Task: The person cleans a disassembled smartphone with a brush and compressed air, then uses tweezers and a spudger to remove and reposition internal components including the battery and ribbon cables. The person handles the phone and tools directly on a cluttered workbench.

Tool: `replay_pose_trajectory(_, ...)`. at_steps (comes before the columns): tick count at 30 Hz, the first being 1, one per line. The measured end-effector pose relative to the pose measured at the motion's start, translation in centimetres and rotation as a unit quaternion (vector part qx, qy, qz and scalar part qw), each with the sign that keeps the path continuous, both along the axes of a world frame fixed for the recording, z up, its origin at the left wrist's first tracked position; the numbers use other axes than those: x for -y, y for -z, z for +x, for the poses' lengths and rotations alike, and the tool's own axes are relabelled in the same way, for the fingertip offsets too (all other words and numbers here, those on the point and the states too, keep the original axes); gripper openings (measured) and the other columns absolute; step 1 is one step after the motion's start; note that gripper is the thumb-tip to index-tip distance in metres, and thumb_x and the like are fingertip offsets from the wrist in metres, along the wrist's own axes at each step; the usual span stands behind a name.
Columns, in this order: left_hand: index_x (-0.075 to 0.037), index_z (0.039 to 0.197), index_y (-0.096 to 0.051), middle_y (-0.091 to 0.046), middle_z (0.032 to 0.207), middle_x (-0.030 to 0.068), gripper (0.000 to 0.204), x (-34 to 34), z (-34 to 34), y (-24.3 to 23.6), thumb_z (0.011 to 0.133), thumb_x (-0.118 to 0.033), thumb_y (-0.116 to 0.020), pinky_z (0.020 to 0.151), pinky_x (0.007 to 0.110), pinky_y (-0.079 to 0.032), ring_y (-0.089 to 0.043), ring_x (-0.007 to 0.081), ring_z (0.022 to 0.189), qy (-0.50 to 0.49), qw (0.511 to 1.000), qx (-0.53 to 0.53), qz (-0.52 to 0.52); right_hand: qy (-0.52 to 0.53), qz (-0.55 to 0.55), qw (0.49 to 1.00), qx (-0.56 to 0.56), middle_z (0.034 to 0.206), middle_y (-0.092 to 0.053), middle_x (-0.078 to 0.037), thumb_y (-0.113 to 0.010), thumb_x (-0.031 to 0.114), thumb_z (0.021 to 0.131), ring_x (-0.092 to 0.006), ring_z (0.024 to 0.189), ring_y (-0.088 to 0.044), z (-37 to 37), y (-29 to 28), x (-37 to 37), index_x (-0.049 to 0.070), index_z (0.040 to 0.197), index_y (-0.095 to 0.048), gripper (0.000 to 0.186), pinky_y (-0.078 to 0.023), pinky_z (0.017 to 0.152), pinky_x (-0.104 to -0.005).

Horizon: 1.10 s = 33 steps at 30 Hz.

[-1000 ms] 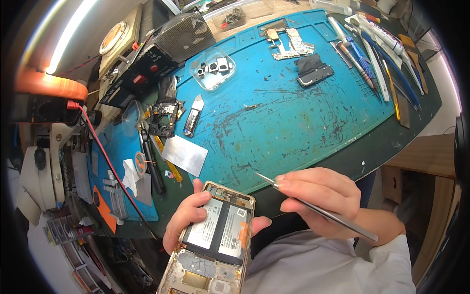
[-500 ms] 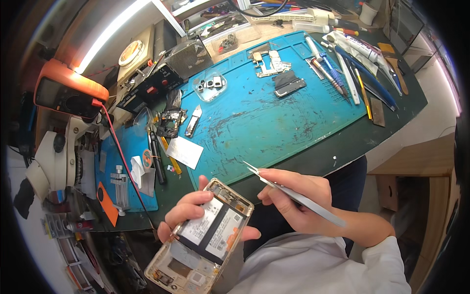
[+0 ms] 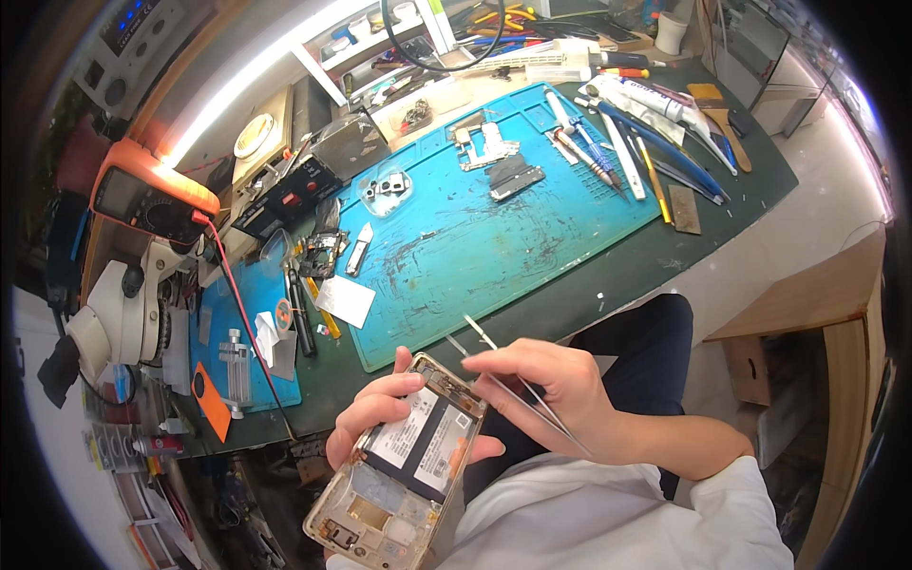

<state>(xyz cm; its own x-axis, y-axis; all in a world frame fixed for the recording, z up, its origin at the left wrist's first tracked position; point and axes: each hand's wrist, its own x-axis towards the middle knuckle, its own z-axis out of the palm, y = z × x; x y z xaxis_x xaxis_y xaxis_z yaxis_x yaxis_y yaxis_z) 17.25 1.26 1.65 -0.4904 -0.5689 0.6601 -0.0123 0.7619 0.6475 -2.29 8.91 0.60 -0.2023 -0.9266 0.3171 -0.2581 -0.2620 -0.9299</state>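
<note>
My left hand grips an opened smartphone, tilted, with fingers along its left side and the thumb at its right edge. A pale battery with a dark band across it lies exposed inside the frame. Metal tweezers sit in my right hand, just right of the phone's upper end, their tips pointing up and away from me over the bench edge. Beyond, on the blue work mat, rest a phone circuit board, a dark phone part and a clear dish of small camera modules.
An orange multimeter stands at the left above a white microscope. Pens, brushes and a blue tool lie at the mat's right. A white card and a utility knife are on its left side.
The tweezers have turned in my right hand, and that hand has moved left, closer to the phone. The phone stays in my left hand. The view has shifted slightly.
</note>
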Motion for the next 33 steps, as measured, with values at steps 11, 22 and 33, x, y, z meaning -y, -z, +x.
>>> replay_pose_trajectory(11,-0.004,0.152,-0.023,-0.043,0.137,0.0076,0.116,5.9,-1.9,2.5,0.074,-0.044,-0.099,0.121,0.049,-0.039,-0.049,0.0324,0.142,-0.078,0.996,0.017,0.046,0.314,-0.092,0.840,-0.433,0.099,-0.071,-0.011,-0.074,0.009,0.095,-0.0303,0.089,-0.067,-14.9,-2.1,3.2,0.006,0.123,-0.072,0.029,-0.056,0.078,-0.0402)
replay_pose_trajectory(22,-0.003,0.156,-0.014,-0.042,0.138,0.0109,0.121,6.3,-3.7,4.5,0.076,-0.030,-0.100,0.128,0.052,-0.032,-0.046,0.0314,0.143,-0.062,0.990,0.003,0.123,0.264,0.010,0.759,-0.595,0.116,-0.072,-0.009,-0.064,0.001,0.089,-0.0298,0.110,-0.066,-27.0,-1.8,3.1,0.010,0.138,-0.069,0.050,-0.056,0.093,-0.0400)
replay_pose_trajectory(33,0.001,0.156,-0.024,-0.045,0.138,0.0122,0.114,5.5,-3.3,3.8,0.080,-0.047,-0.095,0.120,0.047,-0.039,-0.047,0.0281,0.138,-0.113,0.987,0.041,0.105,0.241,0.048,0.875,-0.417,0.101,-0.078,-0.014,-0.073,0.012,0.097,-0.0302,0.086,-0.075,-23.1,-3.8,4.7,0.005,0.109,-0.077,0.015,-0.058,0.077,-0.0377)
